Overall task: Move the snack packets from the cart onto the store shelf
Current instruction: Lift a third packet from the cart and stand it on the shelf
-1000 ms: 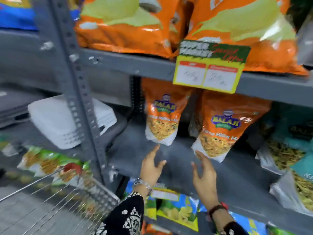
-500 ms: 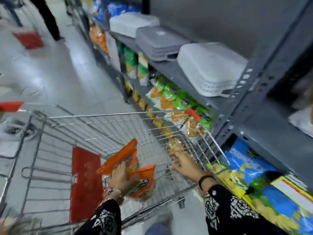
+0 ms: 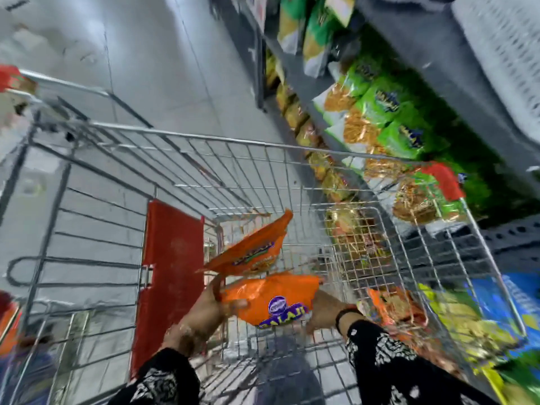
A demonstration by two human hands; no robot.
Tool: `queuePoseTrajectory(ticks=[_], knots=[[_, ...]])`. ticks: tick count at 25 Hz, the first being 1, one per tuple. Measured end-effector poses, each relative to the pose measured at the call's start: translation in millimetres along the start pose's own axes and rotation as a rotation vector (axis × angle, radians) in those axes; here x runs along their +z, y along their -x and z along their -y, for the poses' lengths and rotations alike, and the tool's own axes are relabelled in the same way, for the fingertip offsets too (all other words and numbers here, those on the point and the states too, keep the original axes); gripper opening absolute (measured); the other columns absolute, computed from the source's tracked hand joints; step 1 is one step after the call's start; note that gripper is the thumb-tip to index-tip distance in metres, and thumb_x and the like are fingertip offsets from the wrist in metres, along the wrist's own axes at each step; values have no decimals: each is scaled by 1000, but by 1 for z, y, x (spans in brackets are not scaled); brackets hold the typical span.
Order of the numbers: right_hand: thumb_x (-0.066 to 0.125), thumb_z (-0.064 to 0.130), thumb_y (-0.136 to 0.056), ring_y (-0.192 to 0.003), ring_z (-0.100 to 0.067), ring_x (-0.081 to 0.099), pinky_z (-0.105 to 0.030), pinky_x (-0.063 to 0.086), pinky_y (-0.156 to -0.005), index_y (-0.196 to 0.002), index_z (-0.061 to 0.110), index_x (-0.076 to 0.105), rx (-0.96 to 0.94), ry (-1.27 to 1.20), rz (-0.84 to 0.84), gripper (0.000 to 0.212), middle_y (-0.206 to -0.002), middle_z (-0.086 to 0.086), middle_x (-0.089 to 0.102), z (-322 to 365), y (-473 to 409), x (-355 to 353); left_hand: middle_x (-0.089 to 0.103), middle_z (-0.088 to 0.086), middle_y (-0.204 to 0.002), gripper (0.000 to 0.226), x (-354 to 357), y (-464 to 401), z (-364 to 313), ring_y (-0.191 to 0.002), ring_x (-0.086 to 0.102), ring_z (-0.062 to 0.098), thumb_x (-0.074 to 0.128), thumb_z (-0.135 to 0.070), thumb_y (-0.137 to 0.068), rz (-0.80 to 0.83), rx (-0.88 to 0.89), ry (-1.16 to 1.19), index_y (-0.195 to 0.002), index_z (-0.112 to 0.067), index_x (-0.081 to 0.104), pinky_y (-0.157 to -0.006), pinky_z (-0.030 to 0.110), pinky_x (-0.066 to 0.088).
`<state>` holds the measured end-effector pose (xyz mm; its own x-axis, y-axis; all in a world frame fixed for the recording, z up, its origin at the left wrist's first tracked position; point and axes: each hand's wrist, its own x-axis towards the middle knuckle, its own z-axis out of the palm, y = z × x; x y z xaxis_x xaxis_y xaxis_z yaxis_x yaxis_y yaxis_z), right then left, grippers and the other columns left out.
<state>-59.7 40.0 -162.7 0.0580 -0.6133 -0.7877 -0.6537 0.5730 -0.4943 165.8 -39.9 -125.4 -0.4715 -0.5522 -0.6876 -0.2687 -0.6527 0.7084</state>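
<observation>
Reaching into the cart point(image 3: 204, 147), the left hand point(image 3: 209, 306) pinches the corners of two orange packets point(image 3: 263, 276), one above the other; the right hand point(image 3: 324, 312) cups the lower packet from beneath, fingers hidden. Shelf point(image 3: 423, 62) stands to the right.

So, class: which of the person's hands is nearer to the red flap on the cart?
Left. The left hand grips orange packets just right of the red flap; the right hand is farther off, beyond the packets.
</observation>
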Motion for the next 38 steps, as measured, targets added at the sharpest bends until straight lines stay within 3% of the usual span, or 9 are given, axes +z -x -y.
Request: queuePoseTrajectory(ticks=[3, 5, 7, 11, 13, 20, 29, 32, 38], knots=[[71, 10, -72, -115, -14, 47, -31, 39, -103, -123, 6, 47, -65, -250, -102, 57, -128, -14, 54, 5, -18, -6, 74, -6, -81, 97, -9, -20, 19, -76, 65, 4, 91, -41, -14, -9, 4, 93, -100, -13, 54, -75, 20, 53], [69, 5, -74, -109, -11, 46, -9, 41, -88, -125, 3, 43, -87, -328, -109, 57, -122, -7, 54, 12, -21, -17, 51, -5, -126, 114, -12, -26, 23, -118, 44, 8, 89, -43, -29, 82, -41, -190, -126, -12, 39, -103, 28, 34], [69, 9, -74, -105, -10, 47, 1, 38, -73, -125, 5, 40, -96, -350, -71, 58, -115, -3, 52, 13, -24, -23, 25, -12, -138, 111, -5, -42, 33, -133, 20, 8, 86, -29, -48, 149, -54, -486, -137, -19, 21, -103, 21, 22], [70, 17, -71, -97, -7, 51, -10, 39, -84, -125, 8, 39, -94, -386, -45, 63, -120, -8, 55, 11, -27, -22, 43, -2, -117, 65, 27, -63, 36, -109, 41, 11, 75, -2, -64, -69, 27, -545, -122, 1, 46, -75, 1, 36], [68, 13, -76, -106, -11, 49, -24, 38, -93, -124, 11, 41, -85, -408, -61, 55, -121, -9, 56, 11, -25, -24, 57, 4, -102, 49, 34, -65, 36, -97, 51, 15, 74, 2, -63, -170, 14, -493, -109, 1, 57, -63, 9, 43], [66, 16, -78, -109, -14, 49, -30, 38, -99, -124, 13, 42, -131, -430, -182, 52, -127, -8, 55, 24, 55, -57, 65, 8, -105, 70, 60, -22, -21, -98, 57, 21, 84, -4, -48, -165, 161, -439, -111, -8, 52, -88, 34, 47], [67, 18, -76, -113, -17, 52, -34, 40, -102, -128, 13, 37, -285, -514, -863, 60, -124, -2, 54, -22, 314, -112, 63, -10, -79, 48, 235, 99, -146, -76, 61, 16, 80, 0, -56, 196, 653, -417, -83, -30, 55, -64, 9, 51], [66, 16, -76, -111, -19, 55, -38, 43, -99, -120, 18, 42, -286, -571, -1114, 49, -117, -1, 57, -61, 410, -104, 65, -5, -83, 49, 322, 135, -161, -83, 63, 17, 82, -5, -52, 386, 772, -475, -83, -30, 54, -78, 26, 52], [66, 15, -76, -102, -21, 56, -38, 45, -90, -104, 24, 48, -170, -720, -1569, 34, -110, -6, 61, -146, 531, -70, 61, -3, -88, 41, 491, 186, -147, -66, 58, -16, 68, 6, -68, 723, 891, -571, -98, -15, 50, -64, 1, 46]])
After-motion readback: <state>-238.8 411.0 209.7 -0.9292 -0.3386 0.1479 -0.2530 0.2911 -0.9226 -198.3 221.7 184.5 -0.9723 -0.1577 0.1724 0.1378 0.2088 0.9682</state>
